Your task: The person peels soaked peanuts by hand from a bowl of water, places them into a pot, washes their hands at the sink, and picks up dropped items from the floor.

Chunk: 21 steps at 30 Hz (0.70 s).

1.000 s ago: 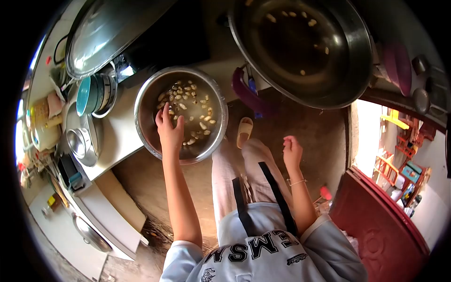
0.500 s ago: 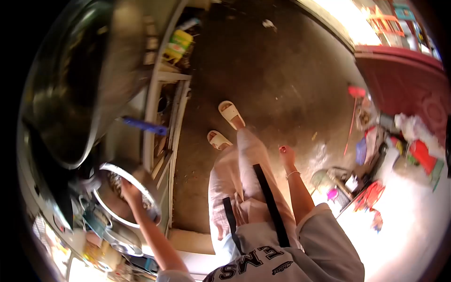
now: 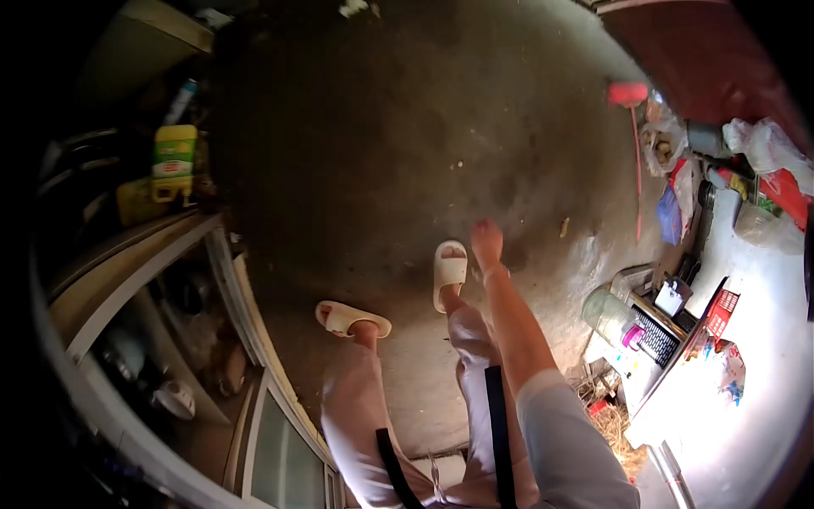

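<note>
My right hand hangs over the floor in front of my right leg, its fingers curled in. It is slightly blurred, and whatever it may hold is hidden. Below it are my feet in white slide sandals. My left hand is out of view.
On the left stands a low cabinet with glass panels. Behind it is a yellow-green jug. To the right lie a red-headed broom, plastic bags, a large clear jar and a keyboard. The concrete floor stretches ahead.
My view has turned away from the counter; the white-rimmed pot and my left hand, which was in it, have left the picture. My feet have stepped, and my right arm has swung forward.
</note>
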### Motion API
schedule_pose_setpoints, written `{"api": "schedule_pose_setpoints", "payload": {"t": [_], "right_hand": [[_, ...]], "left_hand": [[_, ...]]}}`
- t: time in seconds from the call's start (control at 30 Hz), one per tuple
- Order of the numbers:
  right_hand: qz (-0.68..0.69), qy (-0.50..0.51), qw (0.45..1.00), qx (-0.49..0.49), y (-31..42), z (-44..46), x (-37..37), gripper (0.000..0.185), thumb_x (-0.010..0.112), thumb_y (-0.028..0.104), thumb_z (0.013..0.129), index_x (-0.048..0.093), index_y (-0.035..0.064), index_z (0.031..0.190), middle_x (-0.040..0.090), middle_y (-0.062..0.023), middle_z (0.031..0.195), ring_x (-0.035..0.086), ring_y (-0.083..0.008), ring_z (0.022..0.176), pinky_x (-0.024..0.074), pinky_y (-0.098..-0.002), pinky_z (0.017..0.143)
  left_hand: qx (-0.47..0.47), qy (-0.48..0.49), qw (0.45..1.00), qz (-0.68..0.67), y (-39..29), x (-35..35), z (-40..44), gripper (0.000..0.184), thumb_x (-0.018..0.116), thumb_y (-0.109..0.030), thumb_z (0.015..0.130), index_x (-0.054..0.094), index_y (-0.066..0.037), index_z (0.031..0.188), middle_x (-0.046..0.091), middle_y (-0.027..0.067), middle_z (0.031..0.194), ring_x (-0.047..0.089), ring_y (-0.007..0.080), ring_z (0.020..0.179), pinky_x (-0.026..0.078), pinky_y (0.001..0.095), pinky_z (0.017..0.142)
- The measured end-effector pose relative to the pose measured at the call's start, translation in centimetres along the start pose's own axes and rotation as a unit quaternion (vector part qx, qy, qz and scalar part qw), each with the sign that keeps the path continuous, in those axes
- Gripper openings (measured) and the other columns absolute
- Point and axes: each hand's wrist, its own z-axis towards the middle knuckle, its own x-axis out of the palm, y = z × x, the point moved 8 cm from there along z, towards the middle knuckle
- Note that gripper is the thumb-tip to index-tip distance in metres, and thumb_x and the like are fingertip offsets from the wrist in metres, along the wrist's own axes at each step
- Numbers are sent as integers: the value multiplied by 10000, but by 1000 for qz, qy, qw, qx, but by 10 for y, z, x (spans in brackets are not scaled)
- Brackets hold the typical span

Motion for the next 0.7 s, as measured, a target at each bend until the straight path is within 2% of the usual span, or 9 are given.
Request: {"api": "schedule_pose_setpoints", "payload": {"t": [0.1, 0.2, 0.27, 0.37, 0.5, 0.57, 0.7], "right_hand": [[57, -62, 993, -82, 15, 80, 42, 157, 511, 157, 703, 583, 94, 828, 585, -196, 748, 559, -359, 745, 445, -435, 665], [36, -34, 995, -84, 6, 134, 86, 173, 540, 126, 680, 574, 99, 848, 575, -185, 736, 561, -344, 727, 447, -419, 662], [-5, -96, 990, -103, 3, 155, 110, 192, 566, 122, 668, 577, 103, 859, 560, -160, 746, 560, -323, 725, 451, -390, 656], [10, -117, 988, -96, 10, 172, 115, 192, 594, 119, 654, 588, 109, 845, 545, -133, 763, 558, -304, 741, 448, -371, 667], [53, -87, 987, -124, 8, 194, 131, 154, 602, 115, 650, 598, 91, 801, 556, -133, 777, 556, -304, 739, 446, -377, 674], [49, -46, 991, -114, 5, 200, 144, 121, 602, 121, 650, 600, 74, 761, 565, -131, 776, 558, -302, 729, 447, -380, 663], [1, -70, 985, -161, 26, 188, 133, 103, 591, 123, 655, 599, 62, 738, 578, -139, 748, 563, -304, 713, 451, -373, 640]], "left_hand": [[-23, 17, 999, 26, -5, 39, -10, 417, 483, -143, 745, 396, 44, 1107, 467, 221, 1043, 451, 308, 953, 371, 354, 824], [-43, 39, 997, 41, -7, 72, -17, 421, 481, -138, 739, 390, 43, 1108, 461, 227, 1046, 444, 316, 961, 368, 362, 827], [-59, 44, 996, 45, -2, 88, -22, 425, 480, -135, 735, 386, 43, 1109, 458, 230, 1047, 440, 321, 966, 366, 367, 828], [-82, 58, 994, 51, -3, 112, -31, 430, 478, -131, 730, 380, 42, 1111, 452, 236, 1050, 433, 328, 974, 363, 375, 831], [-99, 72, 991, 55, -3, 126, -36, 437, 476, -124, 722, 372, 41, 1113, 444, 244, 1053, 425, 338, 984, 360, 385, 835], [-102, 76, 990, 57, -3, 133, -35, 440, 475, -121, 719, 368, 41, 1114, 440, 247, 1055, 420, 343, 989, 358, 391, 837], [-107, 87, 989, 55, 1, 138, -37, 447, 473, -115, 711, 361, 40, 1116, 432, 255, 1058, 411, 353, 999, 354, 401, 841]]}}
